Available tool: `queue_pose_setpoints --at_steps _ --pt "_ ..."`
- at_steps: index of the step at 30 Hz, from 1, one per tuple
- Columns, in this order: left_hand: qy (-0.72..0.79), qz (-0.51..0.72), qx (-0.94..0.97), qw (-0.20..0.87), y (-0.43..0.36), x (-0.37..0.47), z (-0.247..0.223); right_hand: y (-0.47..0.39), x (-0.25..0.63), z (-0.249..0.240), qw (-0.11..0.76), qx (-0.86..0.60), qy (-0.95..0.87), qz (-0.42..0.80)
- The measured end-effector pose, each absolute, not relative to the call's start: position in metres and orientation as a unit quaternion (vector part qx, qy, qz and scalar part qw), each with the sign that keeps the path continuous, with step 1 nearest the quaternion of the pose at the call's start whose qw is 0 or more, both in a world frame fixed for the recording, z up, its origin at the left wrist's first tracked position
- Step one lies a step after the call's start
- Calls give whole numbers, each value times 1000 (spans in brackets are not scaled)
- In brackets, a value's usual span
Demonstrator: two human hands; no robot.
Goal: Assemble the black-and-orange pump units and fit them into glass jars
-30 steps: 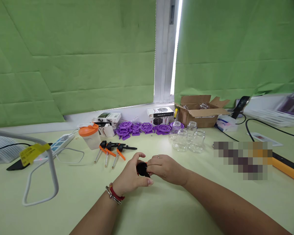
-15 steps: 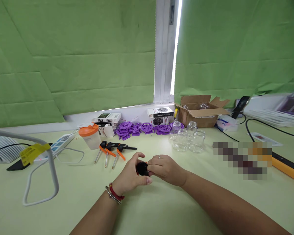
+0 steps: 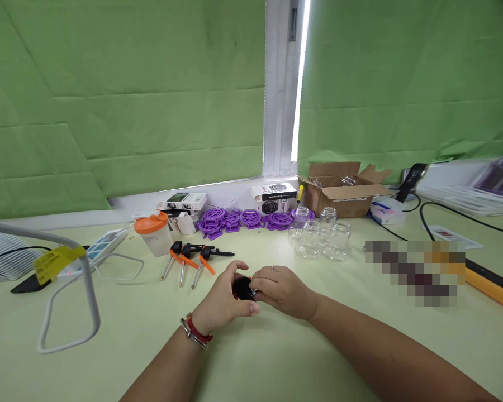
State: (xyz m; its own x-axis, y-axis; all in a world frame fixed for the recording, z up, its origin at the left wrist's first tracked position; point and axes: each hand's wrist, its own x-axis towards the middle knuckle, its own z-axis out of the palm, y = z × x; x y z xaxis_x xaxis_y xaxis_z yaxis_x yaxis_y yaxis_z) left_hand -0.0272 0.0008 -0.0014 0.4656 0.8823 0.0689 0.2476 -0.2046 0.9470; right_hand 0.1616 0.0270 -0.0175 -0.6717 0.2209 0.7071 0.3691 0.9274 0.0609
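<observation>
A small round black part with orange-red bits at its edge [image 3: 243, 289] is held between my hands over the table. My left hand [image 3: 225, 298] curls around its left side, thumb along the near edge. From the right, my right hand [image 3: 281, 290] pinches at its rim; a small shiny bit shows at the fingertips, too small to name. Beyond my left hand lie several black-and-orange tools with metal rods [image 3: 188, 259], side by side. Several clear glass jars [image 3: 308, 243] stand farther off to the right.
Purple wheel-shaped plastic parts [image 3: 250, 219] lie along the back. Behind the jars sits an open cardboard box [image 3: 339, 198]. An orange-lidded shaker bottle [image 3: 154, 234] stands at left. In the left foreground is a grey bent tube frame [image 3: 94, 304]; black cables [image 3: 427, 223] cross the right side.
The fingers of my right hand have shifted slightly at the black part's rim, so more of its dark face shows. My left hand keeps the same hold.
</observation>
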Motion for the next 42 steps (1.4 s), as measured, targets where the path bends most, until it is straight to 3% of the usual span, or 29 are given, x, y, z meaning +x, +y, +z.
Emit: queue_pose_setpoints --at_steps 19,34,42 --pt "402 361 677 499 4 -32 1 26 165 -18 375 -185 -905 -76" --pt "449 392 693 406 6 -37 3 25 166 -19 307 -262 -914 50" --pt "471 392 703 362 8 -37 1 23 165 -16 286 -281 -914 57"
